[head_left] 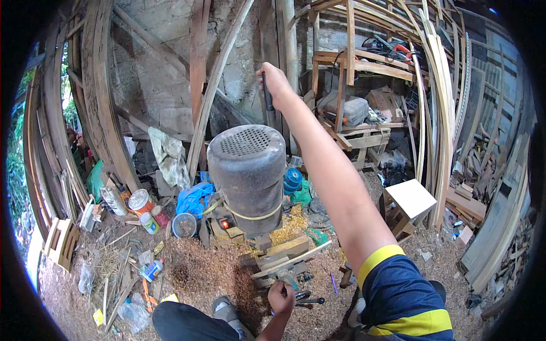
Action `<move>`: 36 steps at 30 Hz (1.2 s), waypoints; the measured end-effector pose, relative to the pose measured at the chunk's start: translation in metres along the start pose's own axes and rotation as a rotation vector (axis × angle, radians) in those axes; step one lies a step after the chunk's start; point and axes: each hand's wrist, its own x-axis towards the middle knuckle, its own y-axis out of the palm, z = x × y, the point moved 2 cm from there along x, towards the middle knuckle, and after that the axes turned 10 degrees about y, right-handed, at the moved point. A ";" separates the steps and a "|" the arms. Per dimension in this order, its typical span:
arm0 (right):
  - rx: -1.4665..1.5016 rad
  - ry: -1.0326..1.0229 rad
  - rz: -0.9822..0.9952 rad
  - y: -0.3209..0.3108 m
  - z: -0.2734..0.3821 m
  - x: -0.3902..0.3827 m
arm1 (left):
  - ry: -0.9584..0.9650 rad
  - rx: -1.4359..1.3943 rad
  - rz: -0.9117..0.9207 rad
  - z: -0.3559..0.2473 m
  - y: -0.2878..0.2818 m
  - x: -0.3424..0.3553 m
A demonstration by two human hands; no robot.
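Note:
A machine with a large grey motor housing (pixel 245 176) and a perforated round top stands upright in front of me. My right hand (pixel 275 85) is raised beyond it on an outstretched arm, wrapped round a lever handle (pixel 267 98) with a black grip. Below the motor, a light wooden piece (pixel 293 260) lies across the machine's worktable area. My left hand (pixel 281 297) is closed low down beside the clamp parts; what its fingers hold is hidden. A black-knobbed handle (pixel 311 300) sticks out just right of it. A small red light (pixel 225 224) glows on the machine's left side.
Wood shavings (pixel 193 267) cover the ground. Paint cans (pixel 140 200), a blue plastic bag (pixel 195 199) and a round tub (pixel 184 225) stand left of the machine. A white-topped box (pixel 410 199) stands right. Long planks (pixel 438 113) lean along the right side; a wooden rack (pixel 364 65) stands behind.

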 end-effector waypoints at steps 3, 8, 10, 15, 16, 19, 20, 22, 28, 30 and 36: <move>0.113 0.266 0.389 0.005 0.012 -0.010 | -0.036 -0.020 -0.023 -0.003 -0.004 -0.001; 0.307 0.222 0.770 -0.011 0.025 -0.054 | 0.000 0.035 -0.033 0.003 0.000 -0.004; 0.297 0.050 1.046 -0.015 0.030 -0.097 | -0.031 0.039 0.009 0.002 -0.009 0.001; 0.510 -0.264 0.405 -0.021 0.034 -0.209 | -0.064 0.026 0.027 -0.008 -0.008 0.016; 0.492 -0.293 0.667 -0.030 0.027 -0.195 | -0.067 -0.012 0.001 -0.012 -0.010 0.021; 0.462 -0.277 0.886 -0.027 0.012 -0.184 | -0.141 0.024 -0.006 0.001 -0.006 0.015; 0.455 -0.276 0.868 -0.024 0.007 -0.191 | -0.145 0.014 0.008 0.001 -0.007 0.016; 0.434 -0.283 0.831 -0.011 -0.002 -0.208 | -0.162 0.006 0.014 -0.002 -0.006 0.014; 0.366 -0.376 0.694 -0.043 -0.005 -0.253 | -0.110 0.023 0.021 -0.010 -0.008 0.016; 0.344 -0.415 0.644 -0.058 -0.008 -0.263 | -0.097 0.011 0.010 -0.014 -0.011 0.019; 0.273 -0.515 0.504 -0.060 -0.019 -0.322 | -0.089 -0.031 0.008 -0.008 -0.007 0.019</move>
